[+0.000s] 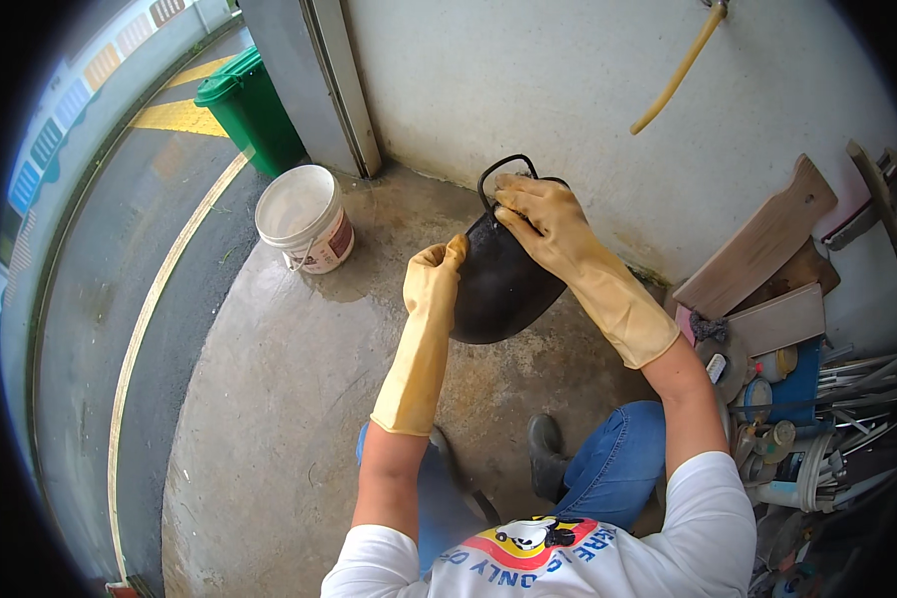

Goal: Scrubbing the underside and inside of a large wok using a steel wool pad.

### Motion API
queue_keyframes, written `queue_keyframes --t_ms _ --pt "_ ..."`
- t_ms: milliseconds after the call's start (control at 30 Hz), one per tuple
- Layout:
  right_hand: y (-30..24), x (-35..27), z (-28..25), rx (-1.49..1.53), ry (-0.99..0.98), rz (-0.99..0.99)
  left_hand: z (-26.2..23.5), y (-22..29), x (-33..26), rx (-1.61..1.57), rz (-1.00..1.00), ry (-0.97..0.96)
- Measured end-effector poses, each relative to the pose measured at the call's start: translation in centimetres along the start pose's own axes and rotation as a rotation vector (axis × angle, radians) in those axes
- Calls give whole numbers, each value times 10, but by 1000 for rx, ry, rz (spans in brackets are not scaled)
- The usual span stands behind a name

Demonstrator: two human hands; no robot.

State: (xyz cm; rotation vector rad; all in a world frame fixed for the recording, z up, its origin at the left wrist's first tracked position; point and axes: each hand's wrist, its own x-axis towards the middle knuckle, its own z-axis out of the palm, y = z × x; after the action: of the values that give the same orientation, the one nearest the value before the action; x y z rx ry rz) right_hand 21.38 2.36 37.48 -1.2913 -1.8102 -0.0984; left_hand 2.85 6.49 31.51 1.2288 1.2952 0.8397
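Both my hands wear long yellow rubber gloves. Between them, above the concrete floor, hangs a black round-bottomed vessel (503,289) with a loop handle (506,167) at its far edge. It is tilted, its dark outer side toward me, so the inside is hidden; whether it is a wok or a bucket I cannot tell. My left hand (435,271) is closed at its left edge, thumb up. My right hand (540,211) grips the far edge beside the loop handle, with its fingers bent over the rim.
A white plastic bucket (302,202) stands at the left, before a green bin (253,115). At right, wooden boards (757,239) lean on the wall above cluttered containers and rods (817,468). A yellow hose (680,70) hangs from the wall. My boots are below.
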Motion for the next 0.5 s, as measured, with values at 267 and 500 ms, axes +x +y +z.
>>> queue_keyframes --t_ms 267,500 --pt "-17 -12 13 -531 -231 53 -2 0 -5 -14 -7 68" --pt "-37 -38 43 -779 -238 84 -3 -12 -1 -122 11 75"
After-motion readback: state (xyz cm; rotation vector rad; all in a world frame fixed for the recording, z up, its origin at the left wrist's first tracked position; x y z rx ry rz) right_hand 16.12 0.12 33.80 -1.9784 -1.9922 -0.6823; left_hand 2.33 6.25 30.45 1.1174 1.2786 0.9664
